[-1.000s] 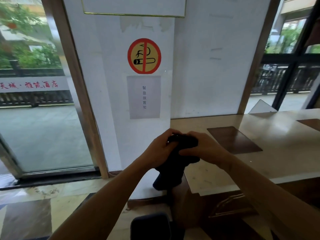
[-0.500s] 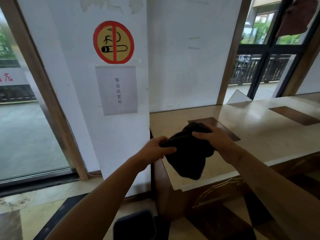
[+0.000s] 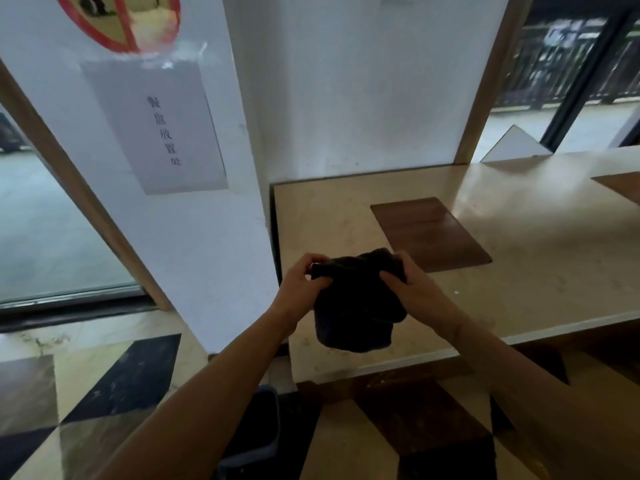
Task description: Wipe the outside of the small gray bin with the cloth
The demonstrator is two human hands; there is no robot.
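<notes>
Both hands, left hand [image 3: 304, 284] and right hand [image 3: 414, 289], grip the dark cloth [image 3: 356, 303] bunched above the bench [image 3: 519, 271]. The small gray bin [image 3: 258, 434] stands on the near floor, below. Best fold the cloth into a flat pad first.

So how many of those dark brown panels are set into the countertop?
2. One dark brown panel lies just beyond the hands holding the cloth; a second is cut off at the right edge. More may lie out of view.
</notes>
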